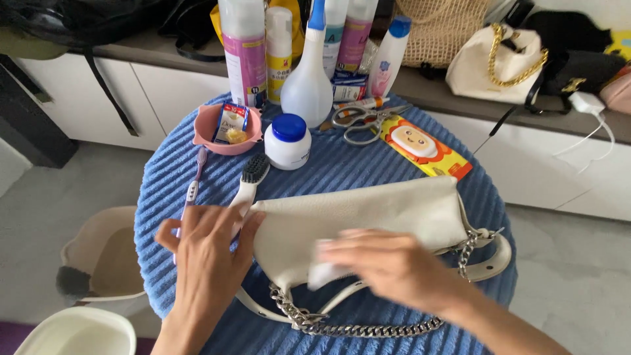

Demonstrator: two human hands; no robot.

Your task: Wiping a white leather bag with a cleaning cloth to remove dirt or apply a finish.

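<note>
A cream handbag (368, 217) lay across the blue ribbed worktop (164, 177), its chain strap (355, 327) nearest the viewer. The left hand (207, 253) pressed flat on the bag's end, fingers spread, grasping nothing. The right hand (388, 263), blurred, pinched a white wipe (322, 269) against the leather. Farther back, a pink bowl (227, 131) held a small packet, partly hidden; bottle tops were cut off.

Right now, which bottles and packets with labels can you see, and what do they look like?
Tall spray can: back left, white with pink label.
Small soap box: in the pink bowl, blue and white.
Round jar: table middle, white, blue lid.
Flat packet: beside the scissors, yellow-orange, cartoon face.
</note>
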